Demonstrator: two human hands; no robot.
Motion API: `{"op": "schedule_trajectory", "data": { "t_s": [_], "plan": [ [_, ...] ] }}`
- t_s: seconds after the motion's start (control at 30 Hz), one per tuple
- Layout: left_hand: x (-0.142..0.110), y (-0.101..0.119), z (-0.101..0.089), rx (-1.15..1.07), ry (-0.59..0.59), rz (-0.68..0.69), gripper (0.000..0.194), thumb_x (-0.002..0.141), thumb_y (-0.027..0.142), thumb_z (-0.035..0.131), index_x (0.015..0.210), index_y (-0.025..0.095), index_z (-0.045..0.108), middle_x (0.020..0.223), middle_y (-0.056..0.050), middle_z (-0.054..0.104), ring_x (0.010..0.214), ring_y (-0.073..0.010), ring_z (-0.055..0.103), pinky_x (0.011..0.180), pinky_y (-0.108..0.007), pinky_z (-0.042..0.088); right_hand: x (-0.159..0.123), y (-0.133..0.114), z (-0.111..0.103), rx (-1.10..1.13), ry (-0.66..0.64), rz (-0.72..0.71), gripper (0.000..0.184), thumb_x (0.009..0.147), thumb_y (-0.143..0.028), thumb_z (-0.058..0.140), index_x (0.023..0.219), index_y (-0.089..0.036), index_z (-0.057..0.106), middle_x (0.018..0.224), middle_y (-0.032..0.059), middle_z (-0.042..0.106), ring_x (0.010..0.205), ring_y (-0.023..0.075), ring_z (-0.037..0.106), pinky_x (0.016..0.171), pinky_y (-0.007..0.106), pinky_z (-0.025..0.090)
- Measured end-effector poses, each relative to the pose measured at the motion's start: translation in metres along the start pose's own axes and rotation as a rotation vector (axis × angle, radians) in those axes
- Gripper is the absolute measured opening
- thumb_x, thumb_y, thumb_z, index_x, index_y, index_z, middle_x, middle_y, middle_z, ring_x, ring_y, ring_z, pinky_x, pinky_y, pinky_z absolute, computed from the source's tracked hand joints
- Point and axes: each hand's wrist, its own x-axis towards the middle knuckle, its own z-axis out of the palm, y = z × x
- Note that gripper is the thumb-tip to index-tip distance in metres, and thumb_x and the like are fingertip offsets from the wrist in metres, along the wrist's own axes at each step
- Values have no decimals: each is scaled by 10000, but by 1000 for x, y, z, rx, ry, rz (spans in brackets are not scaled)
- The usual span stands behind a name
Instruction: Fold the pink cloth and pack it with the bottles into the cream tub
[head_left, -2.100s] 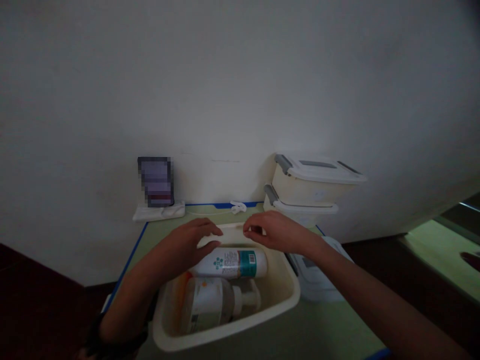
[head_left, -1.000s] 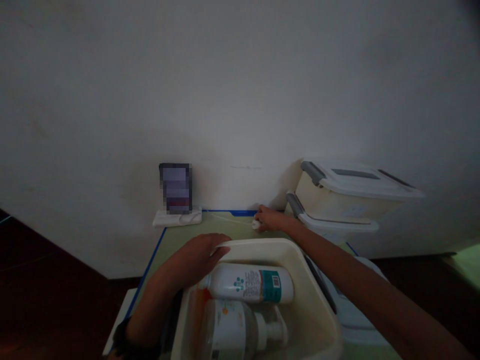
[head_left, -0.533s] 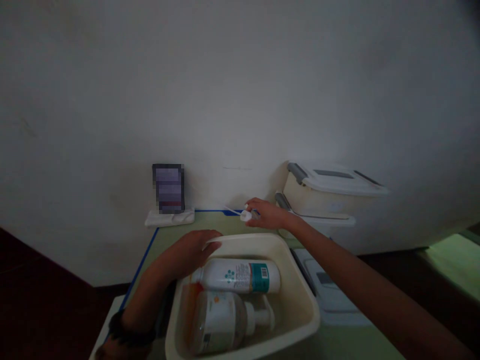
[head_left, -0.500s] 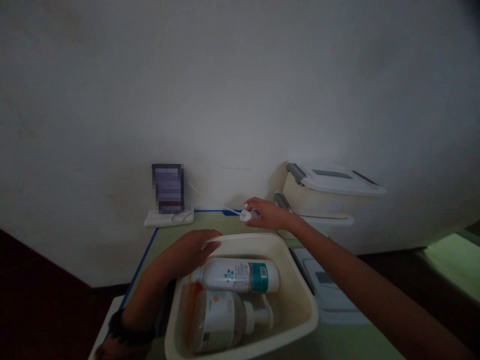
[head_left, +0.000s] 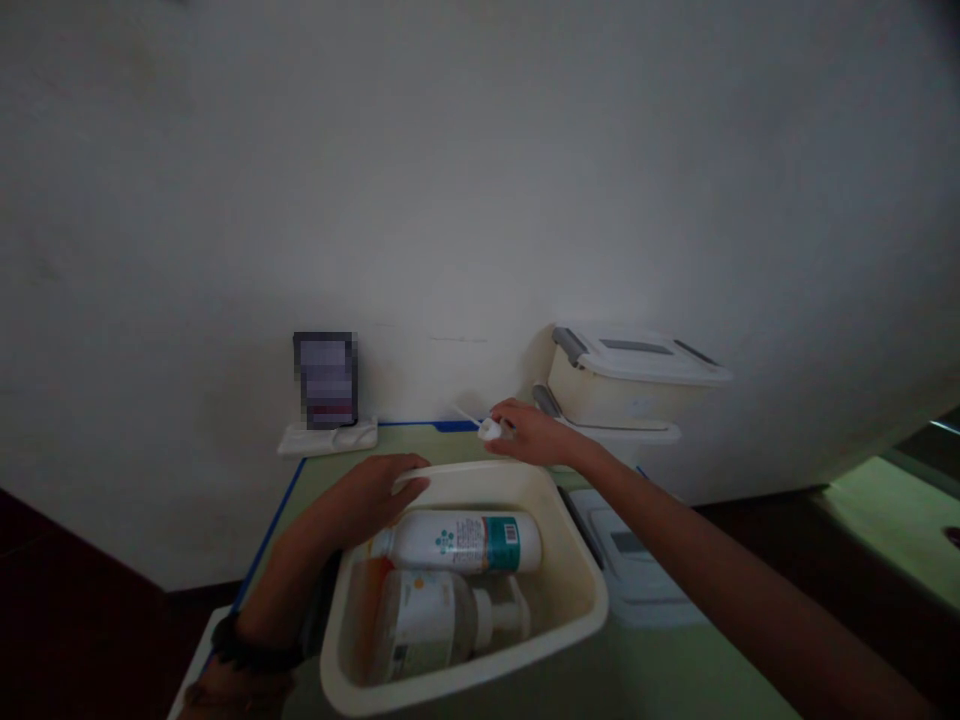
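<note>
My left hand (head_left: pixel 375 495) is closed on the far left rim of a cream plastic storage bin (head_left: pixel 577 610), its thumb over the edge. Inside lie a white bottle (head_left: pixel 431 540) with a teal label band and a clear pump bottle (head_left: pixel 427 615) with a white label. Something orange (head_left: pixel 373 600) shows at the bin's left inner side. Beyond the far rim, my right hand (head_left: pixel 529 432) pinches a small white piece (head_left: pixel 489 430) with a thin white stalk pointing up and left; its exact kind is unclear.
The bin stands on a pale green table (head_left: pixel 637 670) with blue edging. A pixelated screen (head_left: pixel 328 380) stands on a white base (head_left: pixel 326 437) at the back left. To the right are a lidded box (head_left: pixel 637 365) and a grey-white lid (head_left: pixel 652 565). The wall (head_left: pixel 480 200) rises behind.
The whole view has shifted slightly, so the table items appear a little further left. Both hands keep their holds; the white piece has turned slightly in my right hand.
</note>
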Motion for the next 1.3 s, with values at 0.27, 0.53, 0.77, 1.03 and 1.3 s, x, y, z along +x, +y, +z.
{"op": "schedule_trajectory", "data": {
  "t_s": [0.27, 0.53, 0.77, 1.03, 1.3],
  "plan": [
    [2, 3, -2, -49, 284, 116, 246, 876, 271, 425, 1062, 184, 560, 1094, -81, 569, 962, -172, 569, 857, -341, 471, 0, 0, 11, 90, 57, -41, 279, 772, -332, 588, 975, -143, 558, 950, 78, 581, 846, 168, 547, 744, 283, 416],
    [-3, 23, -16, 153, 489, 360, 308, 867, 203, 477, 1169, 253, 505, 1199, -67, 516, 1198, -223, 391, 980, -437, 366, -29, -44, -5, 90, 269, -63, 258, 771, -359, 600, 947, -189, 519, 946, 57, 495, 815, 168, 523, 750, 319, 428],
    [-10, 35, -19, 226, 599, 285, 185, 813, 353, 571, 925, 207, 593, 947, -55, 531, 912, -195, 489, 795, -340, 436, -44, -73, -17, 48, 180, -51, 275, 790, -362, 575, 994, -186, 519, 1029, 73, 488, 799, 167, 547, 746, 340, 452],
    [-15, 36, -26, 334, 451, 379, 161, 863, 281, 509, 917, 314, 657, 914, -10, 615, 971, -211, 498, 895, -420, 322, -65, -76, -30, 66, 43, -178, 330, 817, -457, 524, 1016, -200, 580, 1194, 94, 416, 1039, 206, 479, 913, 368, 394],
    [-28, 22, -32, 195, 174, 193, 171, 827, 274, 539, 860, 279, 708, 884, -31, 546, 804, -163, 537, 678, -270, 434, -100, -55, -32, 14, -163, -163, 310, 785, -482, 557, 947, -236, 655, 1100, 64, 486, 1051, 216, 444, 922, 364, 374]
  ]
}}
